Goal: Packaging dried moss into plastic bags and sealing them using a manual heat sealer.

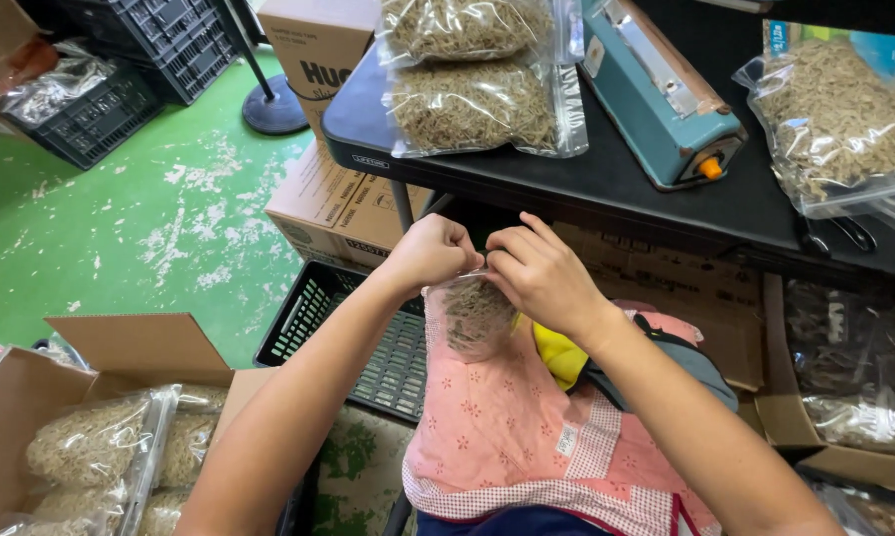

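Both hands meet at the top edge of a small clear plastic bag (475,316) filled with dried brownish strands. My left hand (429,252) pinches the bag's left top corner. My right hand (539,274) pinches the top edge just beside it, fingers curled. The bag hangs down over a pink patterned apron (507,417) on my lap, just below the front edge of a black table (606,189).
On the table lie several filled clear bags (477,99), (839,124) and a teal heat sealer (661,94). A black plastic crate (368,342) sits by my knees. An open cardboard box (100,447) at lower left holds filled bags. Cardboard boxes (338,203) stand on the green floor.
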